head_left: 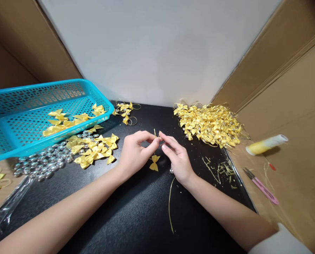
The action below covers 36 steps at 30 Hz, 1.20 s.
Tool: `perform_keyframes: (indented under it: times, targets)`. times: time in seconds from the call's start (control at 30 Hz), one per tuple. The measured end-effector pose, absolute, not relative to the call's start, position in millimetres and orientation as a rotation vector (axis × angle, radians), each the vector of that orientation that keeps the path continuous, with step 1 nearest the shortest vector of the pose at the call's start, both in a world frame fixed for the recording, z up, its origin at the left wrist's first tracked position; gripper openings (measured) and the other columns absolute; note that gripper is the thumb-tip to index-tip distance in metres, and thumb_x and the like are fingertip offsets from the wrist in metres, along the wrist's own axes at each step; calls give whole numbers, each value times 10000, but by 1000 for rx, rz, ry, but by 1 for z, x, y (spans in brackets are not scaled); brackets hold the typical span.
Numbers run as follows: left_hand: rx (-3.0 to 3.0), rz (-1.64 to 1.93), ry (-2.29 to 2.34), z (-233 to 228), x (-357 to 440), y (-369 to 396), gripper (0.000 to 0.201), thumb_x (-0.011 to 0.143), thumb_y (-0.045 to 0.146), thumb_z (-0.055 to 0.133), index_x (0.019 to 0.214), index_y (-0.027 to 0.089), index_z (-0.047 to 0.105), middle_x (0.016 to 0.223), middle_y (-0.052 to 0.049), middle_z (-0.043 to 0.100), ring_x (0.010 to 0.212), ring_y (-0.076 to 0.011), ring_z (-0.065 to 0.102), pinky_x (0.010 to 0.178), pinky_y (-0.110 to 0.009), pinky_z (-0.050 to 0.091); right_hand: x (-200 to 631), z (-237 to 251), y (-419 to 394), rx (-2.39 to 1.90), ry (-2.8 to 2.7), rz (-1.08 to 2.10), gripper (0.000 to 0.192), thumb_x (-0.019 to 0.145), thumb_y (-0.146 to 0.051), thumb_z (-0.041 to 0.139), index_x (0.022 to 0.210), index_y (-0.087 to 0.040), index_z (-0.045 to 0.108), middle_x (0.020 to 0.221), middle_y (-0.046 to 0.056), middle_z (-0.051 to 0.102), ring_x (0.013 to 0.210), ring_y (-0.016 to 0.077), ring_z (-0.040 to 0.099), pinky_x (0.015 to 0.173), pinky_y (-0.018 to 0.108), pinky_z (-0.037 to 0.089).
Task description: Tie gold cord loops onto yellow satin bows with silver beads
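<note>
My left hand (140, 148) and my right hand (177, 155) meet fingertip to fingertip over the black work surface. Both pinch a thin gold cord (170, 204), whose long tail hangs below my right hand and curves toward me. Just under the fingertips hangs a yellow ribbon bow (154, 164). A small silvery bead (171, 171) shows by the edge of my right palm. The exact spot where the cord is pinched is mostly covered by the fingers.
At left, a blue basket (94, 88) holds yellow bows, with loose bows (96, 151) and silver beads (44, 162) before it. Finished-looking corded bows (210, 123) are heaped back right. Cord scraps (222, 171), pink-handled snips (263, 187) and a thread spool (267, 144) lie at right.
</note>
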<state>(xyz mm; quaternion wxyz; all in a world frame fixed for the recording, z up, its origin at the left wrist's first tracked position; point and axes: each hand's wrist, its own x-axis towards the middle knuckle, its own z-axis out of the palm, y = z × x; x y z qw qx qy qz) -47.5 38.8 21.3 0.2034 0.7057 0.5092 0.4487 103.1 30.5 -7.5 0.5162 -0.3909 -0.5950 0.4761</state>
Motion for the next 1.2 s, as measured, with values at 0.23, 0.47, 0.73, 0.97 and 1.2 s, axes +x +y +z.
perform_keyframes:
  times: [0.23, 0.47, 0.73, 0.97, 1.2]
  targets:
    - [1646, 1059, 1271, 28, -47, 41, 241, 816, 344, 619, 713, 159, 732, 665, -9, 712, 607, -147, 599, 586, -246, 449, 105, -5, 30, -958, -1462, 1020, 301, 900, -252, 531, 1146, -295, 699, 1086, 34, 669, 1040, 170, 620, 907, 324, 516]
    - [1530, 866, 1032, 30, -51, 47, 228, 805, 333, 616, 686, 167, 716, 717, -26, 727, 708, -177, 652, 706, -295, 509, 111, 1, 33, -962, -1530, 921, 241, 886, -253, 564, 1047, -295, 738, 1007, 36, 666, 951, 181, 631, 840, 351, 530]
    - [1548, 746, 838, 34, -60, 52, 186, 822, 254, 594, 679, 184, 690, 740, -16, 715, 734, -148, 646, 754, -274, 505, 115, 10, 33, -958, -1681, 732, 217, 877, -208, 566, 955, -284, 754, 891, 28, 683, 885, 182, 626, 820, 362, 493]
    - [1664, 524, 779, 41, -71, 54, 212, 854, 274, 550, 713, 184, 680, 717, -18, 683, 695, -154, 610, 714, -270, 490, 120, 24, 38, -938, -1861, 670, 99, 808, -171, 651, 806, -234, 728, 787, 17, 713, 755, 173, 631, 761, 363, 483]
    - [1694, 412, 744, 47, -70, 54, 193, 862, 218, 505, 702, 156, 593, 709, 16, 582, 701, -122, 533, 705, -223, 430, 128, 35, 44, -901, -1992, 672, 56, 780, -160, 719, 769, -201, 684, 779, 8, 712, 751, 162, 618, 774, 356, 438]
